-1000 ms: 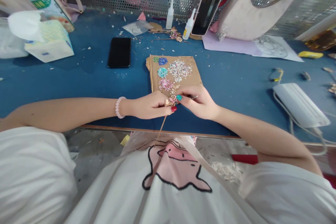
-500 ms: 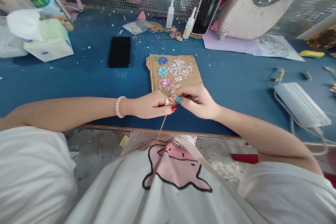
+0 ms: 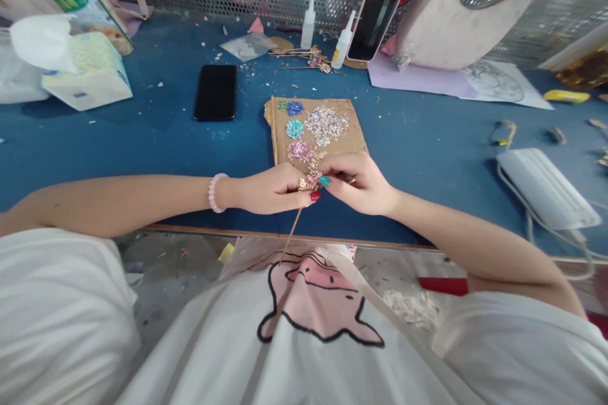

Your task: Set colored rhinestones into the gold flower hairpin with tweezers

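Observation:
A gold hairpin-like stick with an ornate flowered head is pinched in my left hand, its thin shaft pointing down toward my lap. My right hand is closed at the ornament's right side, fingertips against it, with part of a slim metallic tool showing between the fingers. Just beyond both hands lies a cardboard piece bearing small piles of beads: clear sparkling ones, turquoise, blue, green and pink.
A black phone lies left of the cardboard. Behind stand two glue bottles, a propped phone and finished-looking gold sticks. A tissue box is at left, a white power bank with cables at right.

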`<state>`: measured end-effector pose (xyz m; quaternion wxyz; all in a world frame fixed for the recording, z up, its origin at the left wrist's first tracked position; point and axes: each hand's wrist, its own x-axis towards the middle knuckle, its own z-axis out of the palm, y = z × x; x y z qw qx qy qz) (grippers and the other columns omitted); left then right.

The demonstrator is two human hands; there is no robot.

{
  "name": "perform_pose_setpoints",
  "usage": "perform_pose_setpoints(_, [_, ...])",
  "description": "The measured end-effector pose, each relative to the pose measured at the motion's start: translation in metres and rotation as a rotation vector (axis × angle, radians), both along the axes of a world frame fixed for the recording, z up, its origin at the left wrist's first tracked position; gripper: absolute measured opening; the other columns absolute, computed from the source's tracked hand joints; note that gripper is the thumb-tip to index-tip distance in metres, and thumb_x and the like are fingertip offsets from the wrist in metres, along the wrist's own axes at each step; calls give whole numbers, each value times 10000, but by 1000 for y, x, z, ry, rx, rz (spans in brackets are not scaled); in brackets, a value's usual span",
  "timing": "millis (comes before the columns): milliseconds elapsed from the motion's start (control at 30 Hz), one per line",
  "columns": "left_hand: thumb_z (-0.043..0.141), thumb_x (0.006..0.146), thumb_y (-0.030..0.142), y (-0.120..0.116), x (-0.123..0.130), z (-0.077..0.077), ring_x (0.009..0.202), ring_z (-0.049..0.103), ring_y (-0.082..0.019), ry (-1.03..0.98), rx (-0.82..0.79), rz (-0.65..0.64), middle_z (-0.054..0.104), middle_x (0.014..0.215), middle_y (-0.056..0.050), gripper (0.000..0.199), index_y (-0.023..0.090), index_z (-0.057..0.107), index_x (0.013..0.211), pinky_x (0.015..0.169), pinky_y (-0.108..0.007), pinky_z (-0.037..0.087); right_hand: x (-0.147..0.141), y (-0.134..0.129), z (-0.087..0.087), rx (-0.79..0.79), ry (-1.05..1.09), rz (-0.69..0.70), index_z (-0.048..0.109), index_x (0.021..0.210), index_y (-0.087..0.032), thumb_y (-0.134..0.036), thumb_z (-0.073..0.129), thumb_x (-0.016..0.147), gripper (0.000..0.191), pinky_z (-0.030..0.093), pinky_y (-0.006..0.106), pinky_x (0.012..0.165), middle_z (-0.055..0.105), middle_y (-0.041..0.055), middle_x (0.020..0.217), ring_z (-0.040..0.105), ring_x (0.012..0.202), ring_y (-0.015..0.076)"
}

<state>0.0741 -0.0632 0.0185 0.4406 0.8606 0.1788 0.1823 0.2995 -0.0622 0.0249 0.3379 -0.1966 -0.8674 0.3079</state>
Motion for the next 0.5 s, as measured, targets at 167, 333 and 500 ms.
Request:
perform_pose_setpoints(167, [459,1029,333,0,0,1,507,349,-84,8,4,4,391,541,55,431,223,375,621,542,-261,286,-1,0,2,10,18,8,619,814,-196,-156,522,935,160,386,206,570,556,-42,686,475,604,76])
perform_pose_setpoints(333, [443,1031,338,-1,-1,1,516,346,-84,39,0,2,386,548,55,429,227,371,624,551,-271,291,-2,0,3,8,14,6,618,807,-198,-145,508,937,178,378,211,572,554,-47,683,454,595,73])
perform_pose_setpoints(500, [438,1042,332,-2,-1,2,528,324,-86,53,6,1,380,553,55,433,235,342,630,560,-296,279,-1,1,2,0,11,8,620,817,-201,-159,509,945,174,385,218,579,565,-42,689,473,604,82])
